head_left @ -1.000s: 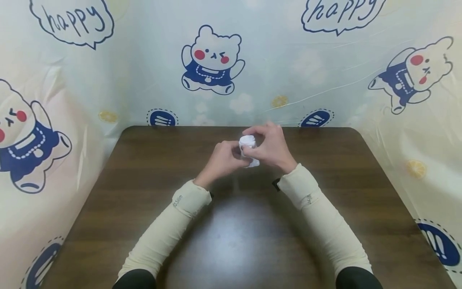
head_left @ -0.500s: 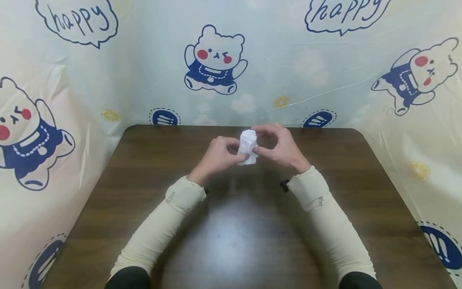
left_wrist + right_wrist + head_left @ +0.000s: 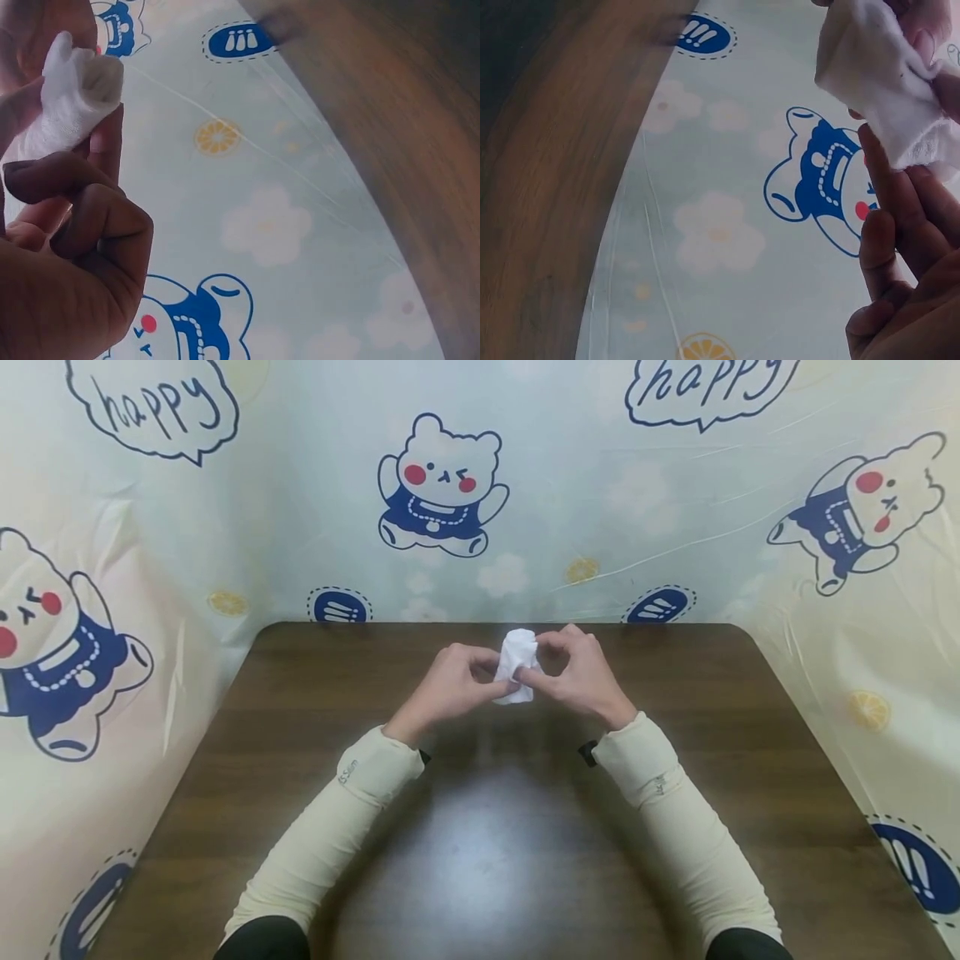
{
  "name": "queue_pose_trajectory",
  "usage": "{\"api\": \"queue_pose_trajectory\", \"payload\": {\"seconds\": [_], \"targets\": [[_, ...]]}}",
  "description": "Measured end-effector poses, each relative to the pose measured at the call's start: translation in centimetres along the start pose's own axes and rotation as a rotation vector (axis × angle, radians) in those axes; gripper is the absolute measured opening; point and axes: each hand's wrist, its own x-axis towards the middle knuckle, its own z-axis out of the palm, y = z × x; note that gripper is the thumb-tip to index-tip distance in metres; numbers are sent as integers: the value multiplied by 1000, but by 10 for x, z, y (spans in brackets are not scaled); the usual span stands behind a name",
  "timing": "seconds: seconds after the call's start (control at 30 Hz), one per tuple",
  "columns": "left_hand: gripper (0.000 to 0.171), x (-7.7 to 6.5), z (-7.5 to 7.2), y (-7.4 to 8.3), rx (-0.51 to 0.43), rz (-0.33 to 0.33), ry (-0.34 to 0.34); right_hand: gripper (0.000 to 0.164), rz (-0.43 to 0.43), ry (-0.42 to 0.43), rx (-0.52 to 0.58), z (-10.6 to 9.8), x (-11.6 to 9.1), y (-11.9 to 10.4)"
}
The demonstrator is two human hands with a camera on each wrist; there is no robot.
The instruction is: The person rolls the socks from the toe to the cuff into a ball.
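Observation:
A small roll of soft white cloth is held up between both hands over the far part of the table. My left hand pinches its left side between thumb and fingers. From the right, my right hand grips it too, its thumb pressed on the front near the left thumb. In the left wrist view, the coiled end of the white cloth shows layered folds. A loose fold of the cloth hangs out in the right wrist view, where the right fingers lie under it.
The brown wooden table spreads beneath both forearms. Behind and beside it hangs a pale printed curtain with bears and lettering, close to the table's far edge. Cream sleeves cover the forearms.
The right hand drew back to the right, then its fingers came in again on the roll with the thumb across its front. The left hand shifted slightly left. More of the cloth shows now.

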Motion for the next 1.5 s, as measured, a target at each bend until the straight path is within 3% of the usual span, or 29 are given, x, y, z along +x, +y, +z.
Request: {"api": "queue_pose_trajectory", "payload": {"seconds": [0.13,0.27,0.4,0.5,0.6,0.87,1.07,1.2,1.37,1.43,1.5], "targets": [[35,-3,-1,4,-65,-19,49,35,-25,46,21,2,1,3],[35,-7,0,11,-127,-16,223,35,-73,114,-7,4,1,5],[29,-7,5,18,-84,63,350,35,-122,170,-43,6,0,6],[16,-7,9,20,-42,124,399,32,-144,207,-54,7,1,6],[10,-8,10,21,-58,150,422,29,-129,234,-59,7,2,8],[11,-5,14,20,-353,171,354,30,-100,254,0,5,3,7],[10,-4,12,18,-422,159,273,28,-134,302,7,5,1,6],[10,-3,9,15,-340,169,206,25,-226,245,-189,4,0,5],[7,-5,4,12,-128,194,108,19,-359,48,-466,1,1,-4],[7,-5,2,11,-63,193,86,17,-399,-13,-510,2,1,-6],[7,-5,1,10,-30,184,72,15,-433,-43,-478,4,0,-5]]}}
